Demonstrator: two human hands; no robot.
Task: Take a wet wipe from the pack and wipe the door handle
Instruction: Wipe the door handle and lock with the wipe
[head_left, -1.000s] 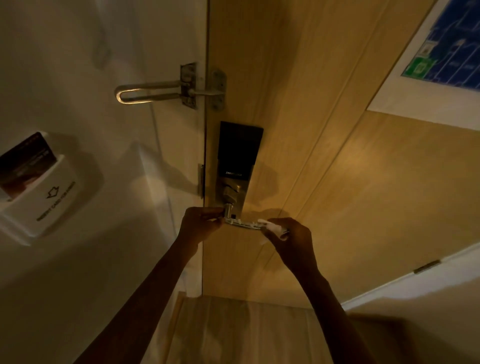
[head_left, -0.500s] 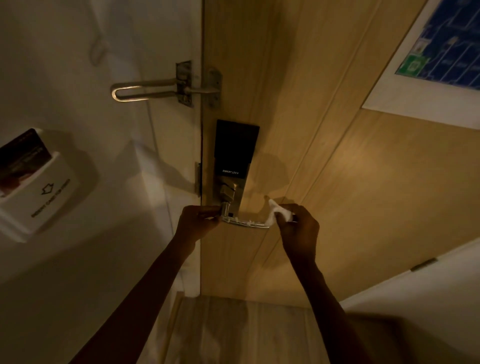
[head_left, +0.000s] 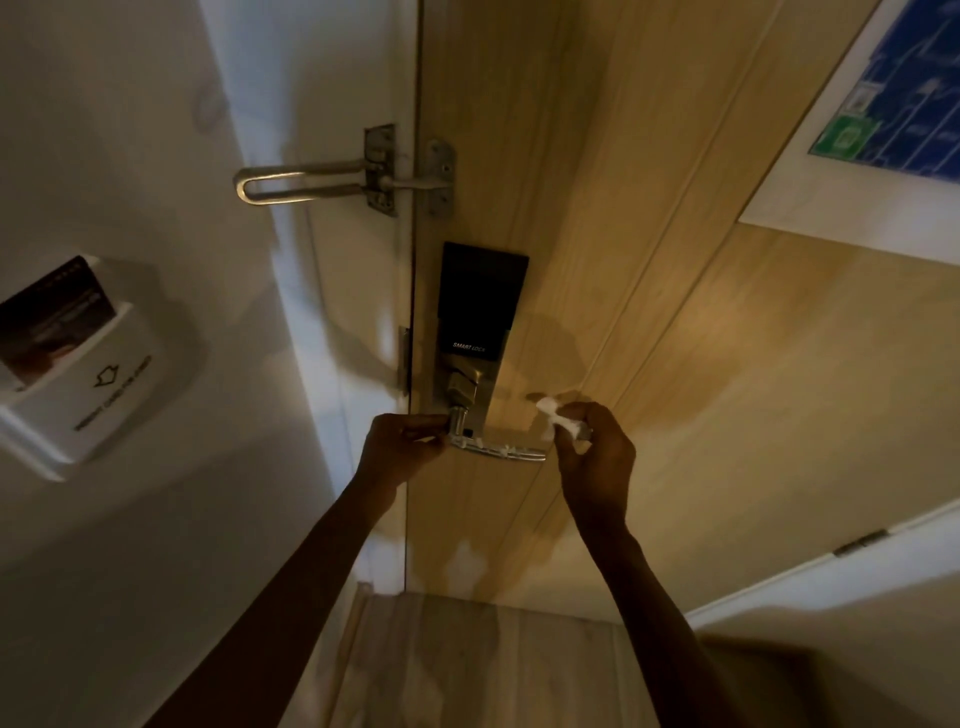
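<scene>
A silver lever door handle (head_left: 498, 449) sticks out to the right under a black smart lock (head_left: 480, 301) on a light wooden door (head_left: 675, 364). My left hand (head_left: 402, 447) pinches the handle's pivot end by the lock plate. My right hand (head_left: 592, 447) grips a crumpled white wet wipe (head_left: 558, 418) just past the lever's free tip, slightly above it. The wipe does not lie on the lever. The pack of wipes is out of view.
A metal swing-bar door guard (head_left: 332, 182) spans the door edge above the lock. A white key-card holder (head_left: 78, 374) with a dark card hangs on the left wall. A blue and green notice (head_left: 893, 93) is fixed to the door at upper right. Wooden floor (head_left: 493, 665) lies below.
My right hand slid the wipe rightward along the lever and off its tip, lifting it a little. The left hand stayed at the pivot end.
</scene>
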